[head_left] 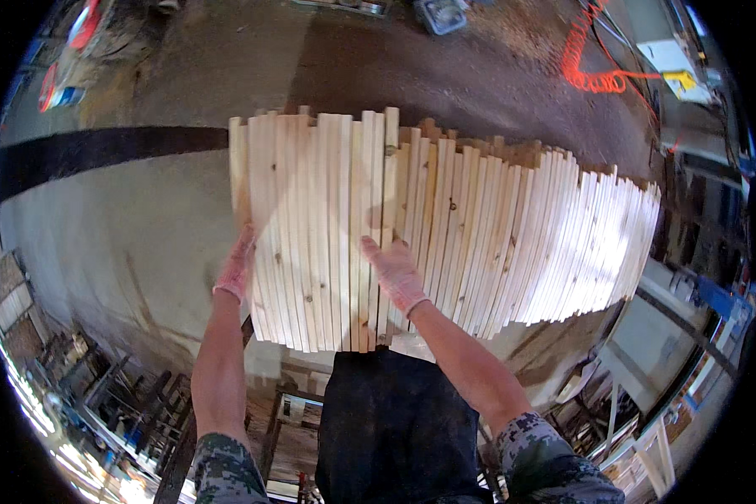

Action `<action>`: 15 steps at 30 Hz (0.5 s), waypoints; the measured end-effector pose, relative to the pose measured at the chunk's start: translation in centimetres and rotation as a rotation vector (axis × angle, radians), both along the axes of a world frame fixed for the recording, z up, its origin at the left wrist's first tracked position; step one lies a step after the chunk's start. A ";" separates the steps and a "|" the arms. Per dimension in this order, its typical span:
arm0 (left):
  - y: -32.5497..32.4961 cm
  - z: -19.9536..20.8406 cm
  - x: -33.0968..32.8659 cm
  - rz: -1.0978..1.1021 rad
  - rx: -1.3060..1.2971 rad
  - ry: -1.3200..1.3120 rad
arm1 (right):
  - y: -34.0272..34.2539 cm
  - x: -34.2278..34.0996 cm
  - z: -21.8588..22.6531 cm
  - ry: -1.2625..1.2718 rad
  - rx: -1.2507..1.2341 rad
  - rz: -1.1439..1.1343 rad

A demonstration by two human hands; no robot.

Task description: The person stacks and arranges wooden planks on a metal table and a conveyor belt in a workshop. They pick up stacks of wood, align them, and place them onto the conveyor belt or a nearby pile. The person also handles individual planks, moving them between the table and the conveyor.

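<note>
"What fills the middle of the frame?"

"Pale wooden strips [307,193], laid side by side from the centre to the right, their ends staggered."

"And the hands?"

"At centre left, the left hand [238,265], in a pinkish glove, lies along the outermost strip; near mid-frame the right hand [395,273] rests on the strips, thumb apart from its fingers. How far either hand's fingers curl, or whether they grip, cannot be told."

"Where could trouble start?"

"Uneven pressure from the two sides might buckle the row or fan strips loose; staggered ends could snag."

"Beyond them?"

"Dark clothing [399,420] at lower centre, a coiled orange hose [601,81] at upper right"
</note>
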State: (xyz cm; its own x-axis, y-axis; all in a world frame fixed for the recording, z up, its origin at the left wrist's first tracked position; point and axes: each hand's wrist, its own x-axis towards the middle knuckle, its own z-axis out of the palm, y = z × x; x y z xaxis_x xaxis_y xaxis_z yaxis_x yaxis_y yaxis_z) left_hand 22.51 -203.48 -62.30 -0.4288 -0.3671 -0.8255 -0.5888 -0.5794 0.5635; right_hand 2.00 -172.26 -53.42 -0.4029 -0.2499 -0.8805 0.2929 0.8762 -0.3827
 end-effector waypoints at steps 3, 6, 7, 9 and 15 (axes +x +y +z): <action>0.1 3.5 -0.4 -0.096 0.043 -0.019 | -0.2 1.6 -1.5 0.127 0.031 -0.209; 3.1 9.2 -3.6 -0.172 -0.104 0.084 | 1.1 1.9 -3.7 0.100 -0.051 -0.472; 4.1 11.8 -4.4 -0.123 -0.058 0.064 | 1.6 1.7 -4.1 -0.006 -0.205 -0.664; 6.2 15.6 -4.5 -0.074 -0.067 0.020 | 2.9 1.0 -4.3 -0.159 -0.335 -0.864; 16.4 28.1 -7.7 -0.170 -0.369 -0.060 | 7.8 1.8 -0.6 0.025 -0.065 -0.759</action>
State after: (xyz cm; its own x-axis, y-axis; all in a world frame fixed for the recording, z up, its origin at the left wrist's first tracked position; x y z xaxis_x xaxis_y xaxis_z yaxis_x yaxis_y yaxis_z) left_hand 14.80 -187.05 -34.18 -0.4636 -0.5717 -0.6769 -0.6970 -0.2364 0.6770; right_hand 3.76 -164.49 -54.01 -0.5046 0.0528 -0.8617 0.7964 0.4137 -0.4410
